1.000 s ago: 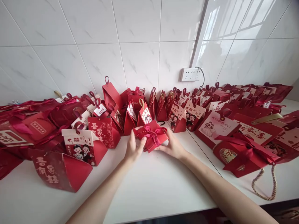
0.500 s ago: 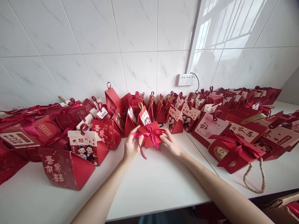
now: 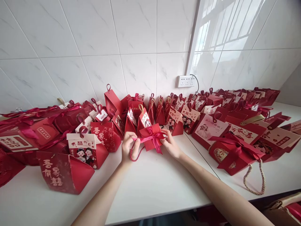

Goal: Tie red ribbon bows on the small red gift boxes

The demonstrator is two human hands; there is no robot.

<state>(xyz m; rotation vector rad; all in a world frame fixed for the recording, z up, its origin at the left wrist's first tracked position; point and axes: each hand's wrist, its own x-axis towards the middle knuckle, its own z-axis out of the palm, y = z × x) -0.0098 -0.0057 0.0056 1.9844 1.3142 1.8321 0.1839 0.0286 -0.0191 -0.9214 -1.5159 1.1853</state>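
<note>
A small red box (image 3: pixel 148 145) tied with a shiny red ribbon bow (image 3: pixel 154 137) sits at the centre, between my two hands. My left hand (image 3: pixel 129 147) pinches the ribbon's left end, drawn out sideways from the bow. A twisted dark red cord (image 3: pixel 139 156) loops down beside my left thumb. My right hand (image 3: pixel 171 143) grips the box at its right side, with the fingers at its edge. Behind it stands a red box with a couple's picture and a gold loop (image 3: pixel 145 119).
Many red gift boxes line the back and the left, among them one with white characters (image 3: pixel 66 172) near the front left. At right, a ribboned box (image 3: pixel 235 157) has a rope handle (image 3: pixel 262 179). A power strip (image 3: pixel 187 81) is on the tiled wall (image 3: pixel 138 28).
My left hand has moved left, away from the box, and the ribbon end is stretched out with it. The cord loop now hangs by my left hand. The view has shifted slightly.
</note>
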